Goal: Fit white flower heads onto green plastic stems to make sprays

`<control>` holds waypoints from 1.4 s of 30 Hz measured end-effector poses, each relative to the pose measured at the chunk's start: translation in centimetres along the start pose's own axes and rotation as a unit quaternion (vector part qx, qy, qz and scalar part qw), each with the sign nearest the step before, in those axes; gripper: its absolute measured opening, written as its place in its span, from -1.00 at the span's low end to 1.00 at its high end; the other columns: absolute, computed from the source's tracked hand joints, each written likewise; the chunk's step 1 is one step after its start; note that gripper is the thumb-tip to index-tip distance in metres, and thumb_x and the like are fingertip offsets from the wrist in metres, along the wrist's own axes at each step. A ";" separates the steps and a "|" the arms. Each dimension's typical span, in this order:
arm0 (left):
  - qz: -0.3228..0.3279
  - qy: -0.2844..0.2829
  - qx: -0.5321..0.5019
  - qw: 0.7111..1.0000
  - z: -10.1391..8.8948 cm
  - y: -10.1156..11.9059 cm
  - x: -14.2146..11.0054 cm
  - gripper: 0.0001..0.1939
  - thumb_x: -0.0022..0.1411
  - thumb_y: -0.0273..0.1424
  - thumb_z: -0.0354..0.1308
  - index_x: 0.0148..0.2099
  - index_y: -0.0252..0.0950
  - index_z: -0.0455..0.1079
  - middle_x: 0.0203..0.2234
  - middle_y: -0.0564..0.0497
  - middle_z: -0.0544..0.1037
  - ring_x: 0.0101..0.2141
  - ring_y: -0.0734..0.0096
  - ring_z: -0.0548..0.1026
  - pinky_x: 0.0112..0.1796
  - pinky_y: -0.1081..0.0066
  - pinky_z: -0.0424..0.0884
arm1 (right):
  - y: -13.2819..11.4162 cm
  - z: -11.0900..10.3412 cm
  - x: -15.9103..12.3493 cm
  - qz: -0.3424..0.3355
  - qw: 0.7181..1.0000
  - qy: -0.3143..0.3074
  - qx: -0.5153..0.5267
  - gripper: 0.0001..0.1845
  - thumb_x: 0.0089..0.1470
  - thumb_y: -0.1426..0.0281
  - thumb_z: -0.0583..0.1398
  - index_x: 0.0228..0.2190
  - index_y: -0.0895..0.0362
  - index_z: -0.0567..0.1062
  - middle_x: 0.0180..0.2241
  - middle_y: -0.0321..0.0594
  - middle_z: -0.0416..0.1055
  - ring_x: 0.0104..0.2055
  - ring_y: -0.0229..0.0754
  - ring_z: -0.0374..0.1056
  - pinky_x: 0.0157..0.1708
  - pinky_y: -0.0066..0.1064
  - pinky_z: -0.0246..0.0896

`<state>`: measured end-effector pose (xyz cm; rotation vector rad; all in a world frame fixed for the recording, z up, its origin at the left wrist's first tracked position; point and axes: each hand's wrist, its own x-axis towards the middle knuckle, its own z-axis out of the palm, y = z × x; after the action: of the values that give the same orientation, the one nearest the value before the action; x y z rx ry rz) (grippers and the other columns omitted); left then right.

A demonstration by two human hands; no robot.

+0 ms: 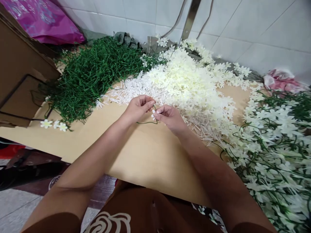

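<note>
My left hand [139,107] is pinched shut on a thin green stem [145,122] that curves below both hands. My right hand [169,117] is pinched shut on a small white flower [153,114] at the stem's tip, and the fingertips of both hands almost touch. Both hands hover over a brown cardboard sheet [136,152]. Just beyond them lies a pile of white stamen pieces [136,89] and a big heap of cream flower petals [191,84].
A mound of green plastic stems [89,72] fills the back left. Finished stems with white flowers [277,145] are heaped at the right. One finished sprig [54,124] lies at the left. A cardboard box [19,71] and a purple bag [46,19] stand at far left.
</note>
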<state>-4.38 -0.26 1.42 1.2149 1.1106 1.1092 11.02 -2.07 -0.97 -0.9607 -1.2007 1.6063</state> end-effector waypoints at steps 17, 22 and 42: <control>0.008 -0.043 -0.082 0.996 -0.2 -0.9 -1.0 -0.58 -0.12 -0.12 0.42 -0.43 -0.32 0.35 -0.50 0.06 0.52 -0.46 0.52 0.46 -0.29 0.43 0.39 | 0.1 -1.0 0.1 0.004 0.998 -0.038 0.057 -0.64 -0.39 0.16 0.49 -0.59 0.07 0.50 -0.49 -0.36 0.48 -0.36 -0.29 0.41 -0.24 -0.37 0.35; 0.006 -0.045 -0.055 0.997 -0.7 -1.1 -1.0 -0.64 -0.04 -0.17 0.38 -0.41 -0.31 0.33 -0.54 0.08 0.45 -0.45 0.51 0.44 -0.31 0.44 0.36 | -0.2 -1.5 0.3 -0.038 0.997 0.034 0.056 -0.62 -0.43 0.18 0.50 -0.59 0.07 0.51 -0.41 -0.37 0.47 -0.37 -0.35 0.37 -0.25 -0.42 0.35; 0.035 -0.123 0.130 0.983 0.1 -2.1 -0.9 -0.59 0.16 -0.04 0.13 -0.48 -0.27 0.21 -0.66 0.14 0.21 -0.51 0.52 0.23 -0.48 0.49 0.16 | 0.2 -1.6 0.6 -0.057 0.996 0.066 -0.033 -0.53 -0.41 0.09 0.47 -0.58 0.10 0.41 -0.57 -0.41 0.39 -0.50 -0.37 0.30 -0.42 -0.44 0.27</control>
<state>-4.31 -1.27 -0.64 1.5624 1.0504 0.8554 12.33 -1.05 -1.56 -1.0054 -1.2021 1.3998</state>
